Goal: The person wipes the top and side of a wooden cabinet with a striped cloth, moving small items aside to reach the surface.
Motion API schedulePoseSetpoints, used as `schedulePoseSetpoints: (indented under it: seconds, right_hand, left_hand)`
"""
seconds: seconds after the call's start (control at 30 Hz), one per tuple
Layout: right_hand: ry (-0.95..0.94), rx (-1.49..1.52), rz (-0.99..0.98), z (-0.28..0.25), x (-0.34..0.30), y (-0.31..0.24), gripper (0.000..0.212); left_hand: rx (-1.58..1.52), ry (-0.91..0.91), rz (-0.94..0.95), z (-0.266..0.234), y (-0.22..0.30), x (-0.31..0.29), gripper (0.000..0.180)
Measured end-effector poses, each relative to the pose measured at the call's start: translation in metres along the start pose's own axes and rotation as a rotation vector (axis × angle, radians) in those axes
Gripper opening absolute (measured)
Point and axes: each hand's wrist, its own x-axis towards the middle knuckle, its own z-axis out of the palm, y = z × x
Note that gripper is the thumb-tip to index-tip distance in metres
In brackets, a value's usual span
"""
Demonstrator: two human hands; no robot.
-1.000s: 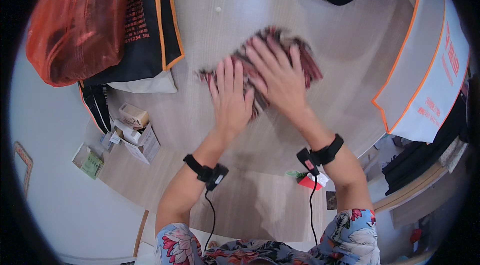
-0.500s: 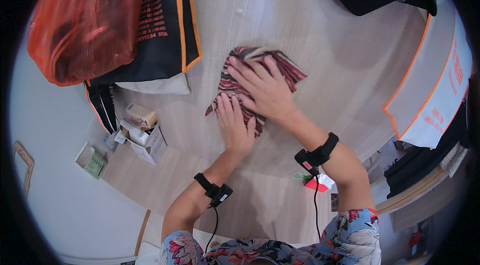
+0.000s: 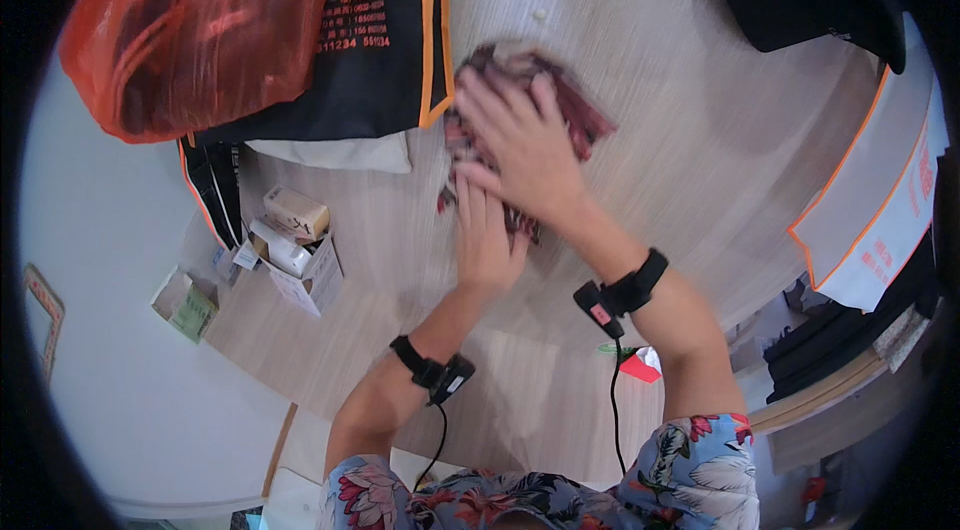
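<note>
- Striped cloth (image 3: pixel 582 112), dark red and pale, lies on the worktop (image 3: pixel 690 180), directly beneath the fingers; its outline is bunched and blurred, so its long axis cannot be told with certainty.
- Right hand (image 3: pixel 530 155) lies palm down across the cloth's middle, fingers extended toward the far left, the little finger apart from the others.
- Left hand (image 3: pixel 487 252) meets the near edge, its fingers nearly together, thumb apart; the right thumb reaches its fingertips.
- Neither hand visibly clamps the cloth.
</note>
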Motion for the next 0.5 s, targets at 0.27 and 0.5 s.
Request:
schedulePoseSetpoints:
  seconds: [0.27,0.5]
  right_hand:
    - [-0.268,0.046,-0.194,0.076,-0.098,-0.059,0.058]
    - [0.02,-0.08,0.107,0.023,-0.008,-0.031,0.057]
  left_hand:
    - [-0.286,-0.412,-0.337,-0.014,-0.024,-0.133,0.072]
    - [-0.246,-0.112,-0.289,-0.06,-0.018,-0.113,0.053]
